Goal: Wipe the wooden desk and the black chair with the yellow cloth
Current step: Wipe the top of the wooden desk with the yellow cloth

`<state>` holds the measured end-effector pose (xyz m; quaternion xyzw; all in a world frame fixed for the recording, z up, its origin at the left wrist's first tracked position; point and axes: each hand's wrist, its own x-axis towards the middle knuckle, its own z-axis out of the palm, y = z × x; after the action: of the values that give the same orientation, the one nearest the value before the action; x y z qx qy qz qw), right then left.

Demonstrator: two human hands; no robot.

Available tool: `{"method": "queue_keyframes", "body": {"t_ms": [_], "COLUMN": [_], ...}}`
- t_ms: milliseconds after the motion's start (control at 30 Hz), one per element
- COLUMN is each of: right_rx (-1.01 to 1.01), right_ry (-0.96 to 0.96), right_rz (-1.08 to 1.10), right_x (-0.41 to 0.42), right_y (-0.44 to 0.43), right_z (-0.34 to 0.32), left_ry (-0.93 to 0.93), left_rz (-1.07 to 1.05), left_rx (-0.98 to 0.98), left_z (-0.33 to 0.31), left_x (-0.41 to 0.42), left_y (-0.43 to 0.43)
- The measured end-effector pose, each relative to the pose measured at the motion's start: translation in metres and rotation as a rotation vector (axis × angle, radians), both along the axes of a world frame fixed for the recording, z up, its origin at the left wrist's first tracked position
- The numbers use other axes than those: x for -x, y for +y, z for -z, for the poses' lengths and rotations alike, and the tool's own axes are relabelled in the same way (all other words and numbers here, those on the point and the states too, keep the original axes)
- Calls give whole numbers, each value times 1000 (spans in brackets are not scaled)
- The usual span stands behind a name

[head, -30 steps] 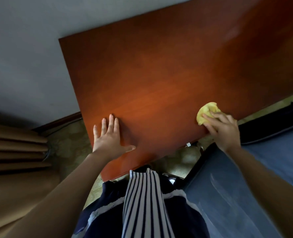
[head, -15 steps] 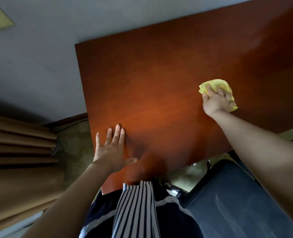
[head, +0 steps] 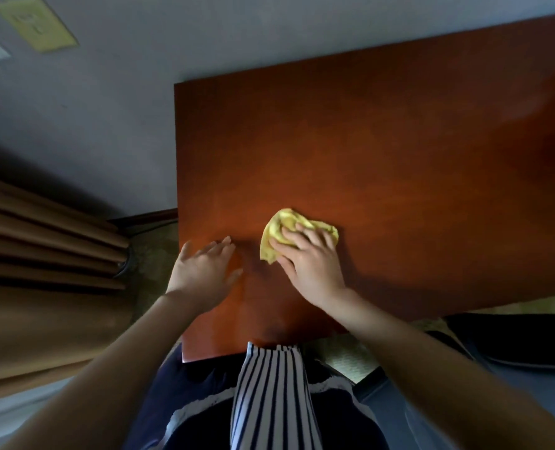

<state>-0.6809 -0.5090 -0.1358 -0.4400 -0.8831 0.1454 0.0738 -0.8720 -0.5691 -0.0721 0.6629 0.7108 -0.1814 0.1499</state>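
Note:
The reddish-brown wooden desk (head: pixel 383 151) fills the middle and right of the view. A crumpled yellow cloth (head: pixel 281 230) lies on its near left part. My right hand (head: pixel 308 263) presses down on the cloth with fingers spread over it. My left hand (head: pixel 204 271) rests flat on the desk near its left edge, fingers straight, just left of the cloth. Part of a dark seat, perhaps the black chair (head: pixel 510 342), shows at the right below the desk's near edge.
A grey wall (head: pixel 107 92) stands behind and to the left of the desk, with paper notes (head: pixel 35 24) stuck on it. Brown curtains (head: pixel 42 248) hang at the left. A blue-grey surface (head: pixel 464 427) lies at the lower right. My striped clothing is below.
My right hand swept the yellow cloth from the desk's right side leftward and nearer, beside my left hand. My left hand stayed flat near the left edge. The view shifted.

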Motion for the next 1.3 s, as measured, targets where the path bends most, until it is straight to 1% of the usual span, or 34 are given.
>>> {"method": "queue_keyframes", "body": {"t_ms": [133, 200, 267, 333, 433, 567, 767, 933, 1033, 1167, 1233, 1300], "right_rx": [15, 21, 23, 12, 23, 52, 47, 162, 222, 252, 245, 222], "right_ry": [49, 55, 75, 64, 8, -66, -123, -240, -267, -283, -307, -331], "right_rz": [-174, -242, -274, -250, -125, 42, 259, 371, 421, 417, 375, 284], "right_x": [-37, -59, -84, -110, -136, -140, -100, -58, -21, 27, 52, 74], "right_y": [-27, -34, -31, -20, 12, 66, 148, 204, 232, 253, 254, 247], "right_z": [3, 4, 4, 3, -2, -5, -6, -12, -10, -11, -11, -11], "left_ry": [-13, -30, -44, -21, 32, 76, 79, 99, 94, 80, 70, 66], "left_rz": [40, 18, -20, -60, -111, -149, -162, -149, -151, -158, -165, -163], "left_rx": [-131, -196, -192, -119, -15, 70, 138, 112, 111, 114, 127, 134], "left_z": [-2, 2, 6, 11, 15, 17, 25, 26, 28, 27, 27, 27], "left_x": [4, 5, 7, 10, 14, 20, 16, 10, 11, 11, 11, 10], "left_y": [14, 23, 33, 45, 63, 86, 108, 107, 108, 110, 111, 111]}}
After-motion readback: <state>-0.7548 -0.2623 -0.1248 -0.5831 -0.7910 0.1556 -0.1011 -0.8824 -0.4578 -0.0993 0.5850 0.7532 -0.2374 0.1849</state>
